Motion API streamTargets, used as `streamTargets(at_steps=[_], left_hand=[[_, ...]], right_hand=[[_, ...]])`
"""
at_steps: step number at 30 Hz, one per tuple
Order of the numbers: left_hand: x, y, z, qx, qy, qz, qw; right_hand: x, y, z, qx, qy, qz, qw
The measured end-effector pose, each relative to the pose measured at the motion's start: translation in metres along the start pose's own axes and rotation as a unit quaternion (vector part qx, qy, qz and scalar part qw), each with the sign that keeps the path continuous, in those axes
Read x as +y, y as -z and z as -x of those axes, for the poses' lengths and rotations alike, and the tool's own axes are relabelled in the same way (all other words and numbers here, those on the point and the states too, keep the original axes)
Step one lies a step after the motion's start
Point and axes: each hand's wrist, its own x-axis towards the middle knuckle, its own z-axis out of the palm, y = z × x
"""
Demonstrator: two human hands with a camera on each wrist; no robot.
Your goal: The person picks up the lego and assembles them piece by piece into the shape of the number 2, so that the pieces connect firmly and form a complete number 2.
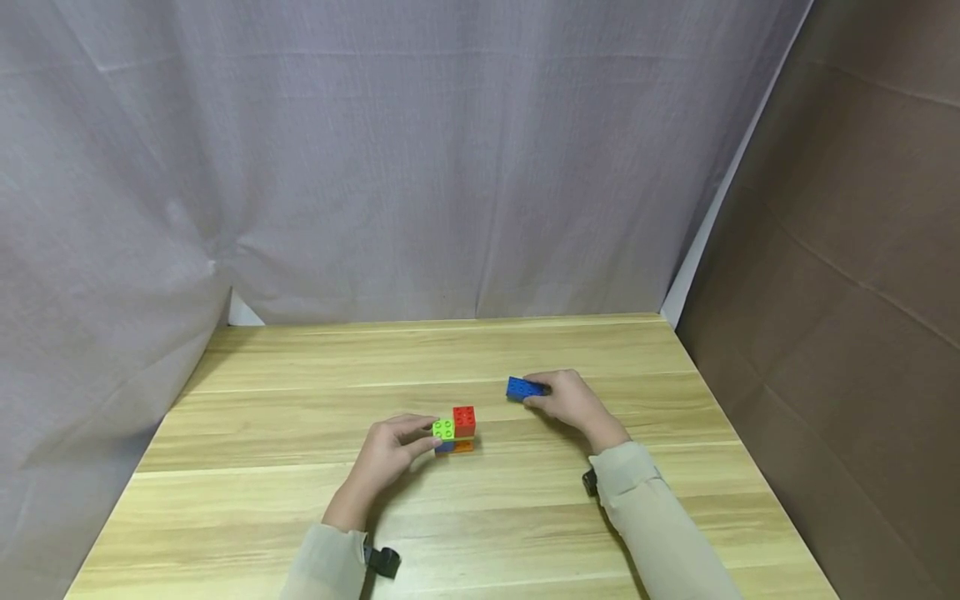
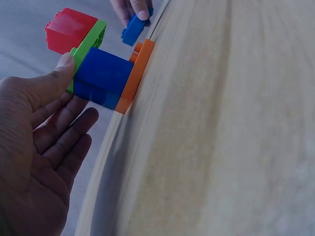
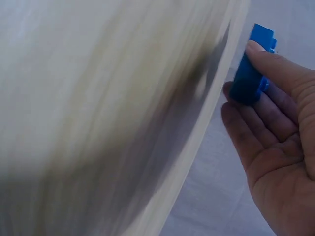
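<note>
Planks of pale wood made up the table (image 1: 300, 500), which stood against a grey cloth backdrop (image 1: 375, 167), with brown board walling (image 1: 862, 250) off the side beyond the right hand (image 1: 572, 402). Both forearms wore beige sleeves (image 1: 660, 533).

The left hand (image 1: 390, 454) lay at the near-left side of a small block stack (image 1: 454, 429) — its thumb and fingertips pinched the stack's green brick (image 1: 443, 429), with the red brick (image 1: 464, 420) just past the fingertips on the far side. The right hand, well apart from the left, held a flat blue brick (image 1: 525, 387) between thumb and fingers, the brick projecting from the fingertips toward the stack.

The head camera showed the spread of table and both hands at once, but only a sliver of the stack's lower layers. The left wrist camera filled that in: a dark blue brick (image 2: 103, 78) sat under the green one (image 2: 91, 42), on an orange base plate (image 2: 135, 76) resting on the wood, with the thumb (image 2: 54, 81) pressed to the edge and the fingers loosely extended beneath. It also caught the right hand's fingertips (image 2: 140, 10) on the blue brick (image 2: 133, 30) beyond.

The right wrist camera — its table blurred — showed the thumb (image 3: 280, 69) laid over the blue brick (image 3: 251, 69), the fingers nearly straight behind it.
</note>
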Motion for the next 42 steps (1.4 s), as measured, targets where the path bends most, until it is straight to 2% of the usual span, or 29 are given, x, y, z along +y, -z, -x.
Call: streamTargets(at_steps=[7,14,21,29,36,42], left_hand=[[0.0,0.0,0.0,0.001,-0.014,-0.005,0.9999],[0.0,0.0,0.0,0.0,-0.015,-0.006,0.9999],[0.002,0.001,0.0,-0.001,-0.005,0.0,1.0],[0.0,0.0,0.0,-0.002,-0.006,-0.01,0.9999],[-0.002,0.0,-0.001,-0.004,0.01,-0.012,0.9999],[-0.002,0.0,0.0,-0.002,0.003,-0.007,1.0]], right_hand=[[-0.01,0.003,0.0,0.006,0.003,-0.036,0.999],[-0.024,0.008,0.0,0.04,0.049,0.009,0.998],[-0.038,0.011,0.0,0.053,0.084,0.03,0.995],[-0.054,0.013,0.002,0.052,0.092,0.019,0.994],[-0.058,0.013,0.002,0.047,0.091,0.024,0.994],[-0.062,0.014,0.003,0.045,0.104,0.022,0.993]])
